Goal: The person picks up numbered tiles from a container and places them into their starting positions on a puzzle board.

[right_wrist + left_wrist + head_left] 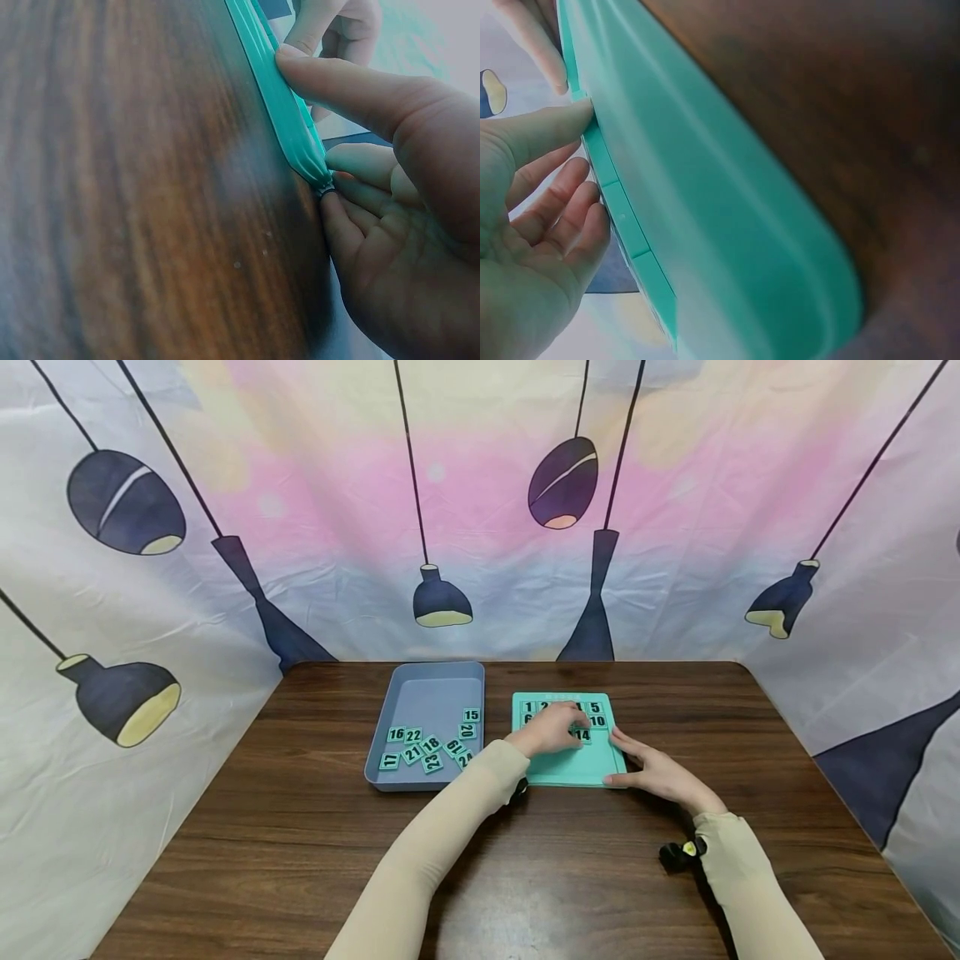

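Note:
A turquoise number board (566, 768) lies on the table, with black-numbered tiles set in rows on its upper part. Over these rows is my left hand (553, 729), its thumb touching the end of the tile row by the 14 tile (582, 736). In the left wrist view the fingers of the left hand (544, 217) bend loosely beside the row of tiles (622, 214). My right hand (663, 774) holds the board by its near right corner, thumb on the front edge and fingers along the right side. Part of the tile rows is hidden behind the left hand.
Left of the board stands a blue-grey tray (427, 689) with several loose number tiles, among them the 16 tile (396, 734) and the 15 tile (472, 716). A printed cloth (495, 593) hangs behind the brown wooden table (300, 827).

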Demonstrator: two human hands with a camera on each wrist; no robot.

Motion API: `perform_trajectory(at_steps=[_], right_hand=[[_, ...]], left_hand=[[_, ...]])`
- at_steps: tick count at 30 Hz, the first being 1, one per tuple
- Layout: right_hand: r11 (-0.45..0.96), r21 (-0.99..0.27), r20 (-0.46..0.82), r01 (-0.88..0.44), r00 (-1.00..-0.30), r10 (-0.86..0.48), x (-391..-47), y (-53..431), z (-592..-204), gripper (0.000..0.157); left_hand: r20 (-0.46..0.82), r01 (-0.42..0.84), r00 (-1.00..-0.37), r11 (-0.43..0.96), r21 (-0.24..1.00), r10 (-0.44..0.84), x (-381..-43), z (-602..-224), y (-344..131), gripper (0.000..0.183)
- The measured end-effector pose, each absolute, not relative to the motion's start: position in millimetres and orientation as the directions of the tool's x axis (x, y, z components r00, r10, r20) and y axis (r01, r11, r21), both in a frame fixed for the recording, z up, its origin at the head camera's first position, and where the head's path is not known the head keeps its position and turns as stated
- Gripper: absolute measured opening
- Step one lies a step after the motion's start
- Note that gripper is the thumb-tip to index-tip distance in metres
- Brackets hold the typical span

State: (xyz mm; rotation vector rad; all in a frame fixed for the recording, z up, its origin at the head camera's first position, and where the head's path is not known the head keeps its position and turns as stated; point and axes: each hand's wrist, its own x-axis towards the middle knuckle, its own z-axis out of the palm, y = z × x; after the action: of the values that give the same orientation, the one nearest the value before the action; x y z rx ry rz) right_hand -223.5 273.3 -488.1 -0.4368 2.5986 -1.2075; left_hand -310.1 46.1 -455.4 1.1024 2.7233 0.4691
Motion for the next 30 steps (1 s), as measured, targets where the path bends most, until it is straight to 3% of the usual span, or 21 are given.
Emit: perform_trajectory(at_steps=[22, 30], right_hand=[[0.620, -0.768, -0.100, -0.161, -0.926, -0.365, -223.3, 272.7, -487.0, 0.096], [0.619, -0.767, -0.099, -0.168, -0.922, -0.374, -221.7, 273.1, -486.4, 0.095]], left_hand=[[-0.060, 0.647, -0.698, 0.665, 0.373, 0.713, -313.0, -450.9, 44.8, 0.037], [-0.092, 0.663, -0.658, 0.633, 0.399, 0.748, -315.1, -443.7, 45.8, 0.041]])
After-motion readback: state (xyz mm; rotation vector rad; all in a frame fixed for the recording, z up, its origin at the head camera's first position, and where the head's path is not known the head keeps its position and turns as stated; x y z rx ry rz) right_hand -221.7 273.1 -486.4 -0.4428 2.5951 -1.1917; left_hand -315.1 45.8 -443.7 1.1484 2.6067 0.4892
